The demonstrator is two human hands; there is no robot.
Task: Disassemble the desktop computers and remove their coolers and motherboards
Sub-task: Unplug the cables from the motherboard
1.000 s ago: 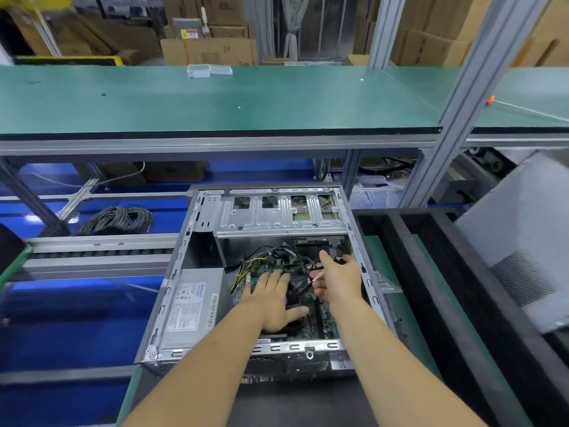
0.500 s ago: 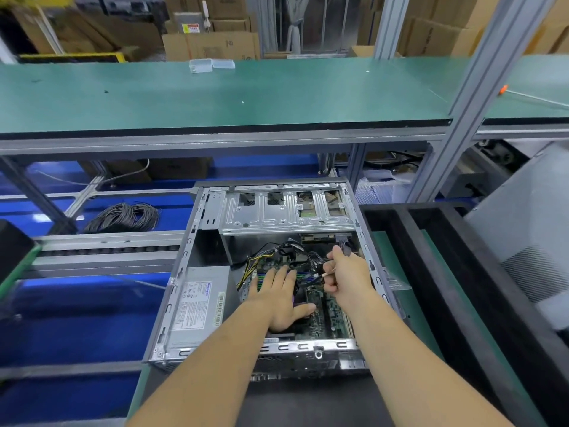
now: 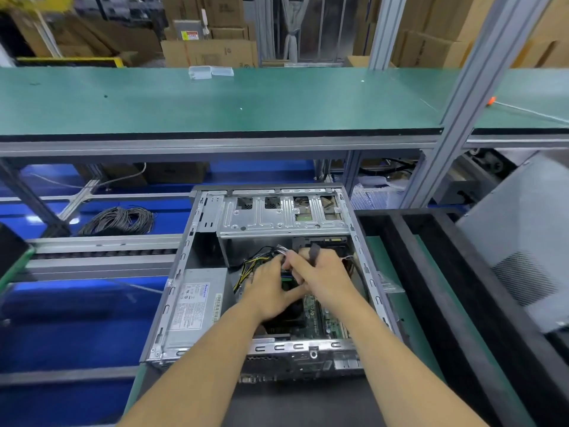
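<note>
An open grey desktop computer case (image 3: 271, 272) lies flat; its green motherboard (image 3: 317, 315) shows just beneath both hands (image 3: 301, 282).

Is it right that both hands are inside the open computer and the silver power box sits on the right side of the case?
Not quite. The head view shows the left hand and right hand both inside the open computer case, but the silver power supply sits on the left side of it, not the right. The right side holds the green motherboard.
</note>
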